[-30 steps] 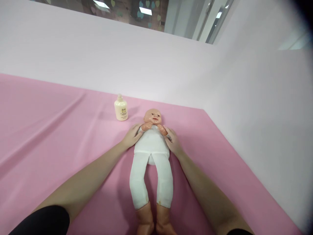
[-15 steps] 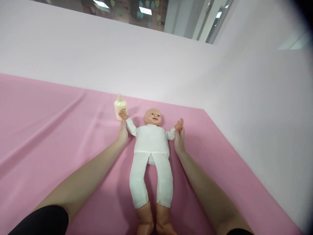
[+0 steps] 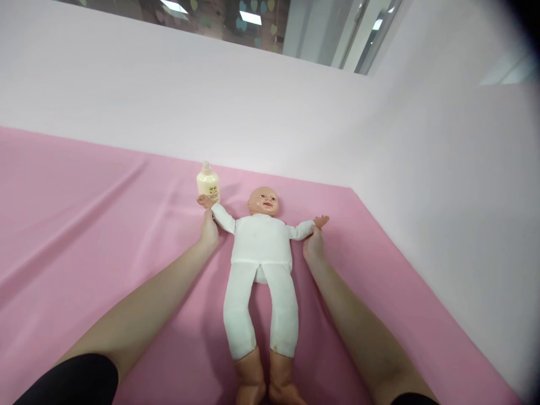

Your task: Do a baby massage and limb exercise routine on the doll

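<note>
A baby doll [image 3: 262, 239] with a white cloth body lies on its back, head away from me and bare feet toward me. Its arms are spread out to both sides. My left hand [image 3: 209, 229] is closed around the wrist of the doll's arm on the left, and the fingertips are partly hidden. On the other side my right hand [image 3: 314, 245] grips the doll's other arm near its wrist. Just behind the doll's hand on the left stands an upright cream-coloured bottle [image 3: 208, 183], partly covered by that hand.
A pink sheet [image 3: 105, 225] with a few creases lies under everything. White walls [image 3: 189, 95] rise along the back and the right side. Above the back wall is a window [image 3: 228, 22] with heart shapes and light reflections.
Both doll arms have swung outward and lie straighter, the right one clearly extended sideways. My hands have moved slightly apart with them. The bottle and the doll's body have stayed put.
</note>
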`<action>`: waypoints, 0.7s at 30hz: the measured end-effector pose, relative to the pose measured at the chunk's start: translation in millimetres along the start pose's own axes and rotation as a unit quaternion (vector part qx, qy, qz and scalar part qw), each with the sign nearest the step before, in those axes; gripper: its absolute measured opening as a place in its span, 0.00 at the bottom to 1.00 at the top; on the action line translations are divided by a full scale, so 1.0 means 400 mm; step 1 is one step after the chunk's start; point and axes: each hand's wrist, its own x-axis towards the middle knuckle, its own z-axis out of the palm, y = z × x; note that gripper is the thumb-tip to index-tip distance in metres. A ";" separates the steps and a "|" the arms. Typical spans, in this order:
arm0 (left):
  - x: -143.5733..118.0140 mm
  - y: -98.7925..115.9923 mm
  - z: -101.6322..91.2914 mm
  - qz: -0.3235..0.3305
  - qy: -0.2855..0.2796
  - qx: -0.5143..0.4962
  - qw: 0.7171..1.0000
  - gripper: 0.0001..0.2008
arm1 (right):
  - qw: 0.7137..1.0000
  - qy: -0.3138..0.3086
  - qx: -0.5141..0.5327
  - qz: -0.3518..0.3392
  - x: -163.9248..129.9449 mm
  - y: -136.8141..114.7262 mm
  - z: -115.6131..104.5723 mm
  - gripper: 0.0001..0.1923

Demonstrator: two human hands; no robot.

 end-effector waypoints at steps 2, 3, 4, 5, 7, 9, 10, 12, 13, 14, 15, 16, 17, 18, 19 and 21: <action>0.004 -0.004 -0.004 0.005 0.017 0.028 0.999 0.10 | 0.999 0.028 -0.037 0.028 -0.011 -0.024 0.010 0.26; 0.005 -0.006 -0.007 0.013 0.012 0.047 0.999 0.11 | 0.998 0.020 -0.048 0.023 -0.019 -0.039 0.017 0.27; 0.005 -0.008 -0.011 0.027 0.002 0.069 0.997 0.12 | 0.998 0.009 -0.056 0.013 -0.029 -0.056 0.024 0.27; 0.003 -0.010 -0.014 0.048 -0.015 0.092 0.994 0.13 | 0.997 -0.015 -0.078 -0.007 -0.041 -0.073 0.033 0.28; -0.007 -0.012 -0.021 0.106 -0.066 0.142 0.982 0.14 | 0.986 -0.091 -0.124 -0.056 -0.065 -0.104 0.049 0.27; -0.023 -0.011 -0.024 0.173 -0.132 0.207 0.954 0.17 | 0.973 -0.154 -0.150 -0.085 -0.086 -0.126 0.062 0.28; -0.031 -0.011 -0.024 0.202 -0.168 0.251 0.932 0.19 | 0.965 -0.186 -0.162 -0.086 -0.095 -0.133 0.067 0.28; -0.047 -0.008 -0.022 0.252 -0.244 0.355 0.866 0.21 | 0.946 -0.241 -0.200 -0.083 -0.106 -0.137 0.071 0.28; -0.054 -0.007 -0.020 0.271 -0.284 0.406 0.826 0.22 | 0.932 -0.268 -0.227 -0.090 -0.108 -0.136 0.071 0.27; -0.058 -0.007 -0.017 0.285 -0.318 0.446 0.786 0.22 | 0.916 -0.291 -0.256 -0.104 -0.109 -0.134 0.071 0.26; -0.061 -0.007 -0.016 0.296 -0.343 0.475 0.754 0.21 | 0.899 -0.309 -0.283 -0.124 -0.109 -0.132 0.070 0.26; -0.063 -0.006 -0.014 0.304 -0.359 0.493 0.732 0.21 | 0.884 -0.325 -0.303 -0.143 -0.108 -0.129 0.068 0.26; -0.064 -0.007 -0.013 0.310 -0.366 0.502 0.720 0.21 | 0.873 -0.334 -0.317 -0.158 -0.107 -0.128 0.067 0.27; -0.063 -0.007 -0.013 0.314 -0.366 0.506 0.716 0.21 | 0.867 -0.339 -0.325 -0.167 -0.105 -0.126 0.066 0.28; -0.062 -0.007 -0.013 0.317 -0.363 0.508 0.714 0.21 | 0.864 -0.340 -0.331 -0.171 -0.104 -0.126 0.066 0.29; -0.060 -0.007 -0.014 0.318 -0.364 0.512 0.710 0.21 | 0.862 -0.339 -0.336 -0.172 -0.103 -0.125 0.065 0.30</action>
